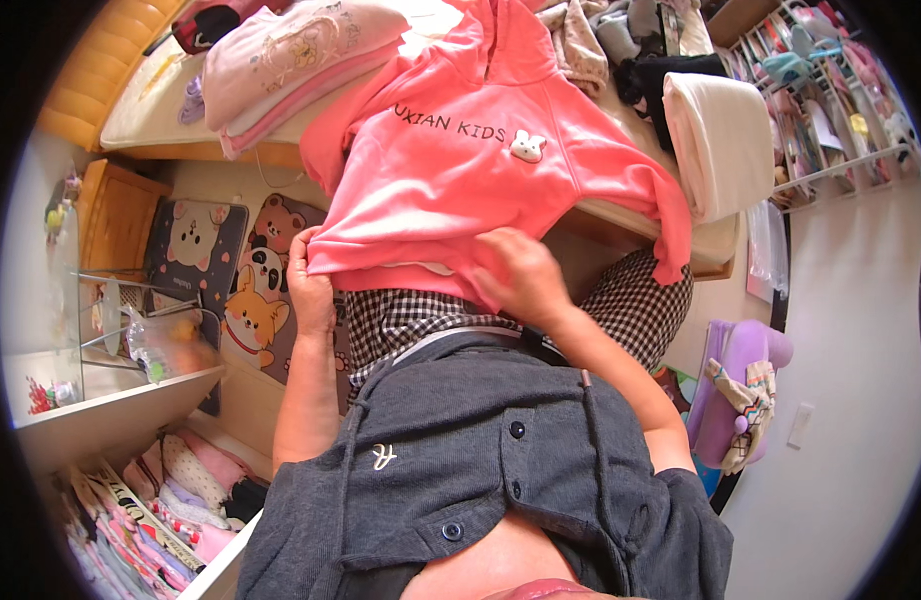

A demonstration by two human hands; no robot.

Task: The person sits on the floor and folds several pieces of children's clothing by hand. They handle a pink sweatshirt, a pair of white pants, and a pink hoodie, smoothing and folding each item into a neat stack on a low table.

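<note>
A bright pink hooded sweatshirt (445, 180) is spread front up from the bed edge onto my lap, its hood away from me. It bears dark lettering and a white rabbit-head patch (528, 146) on the chest. My left hand (310, 289) grips the left corner of the hem, thumb on top. At the right part of the hem, my right hand (524, 270) is blurred, its fingers bent against the fabric; whether they pinch it is unclear. One sleeve hangs over my right knee in black-and-white checked trousers (633, 300). The other sleeve lies bent at the left.
Folded pink clothes (303, 60) are stacked on the bed (145, 127) at the left. A folded cream cloth (715, 142) hangs over its right edge. An open drawer (228, 547) of clothes is at lower left, below a glass-sided shelf (123, 397). Cartoon mats (198, 232) cover the floor.
</note>
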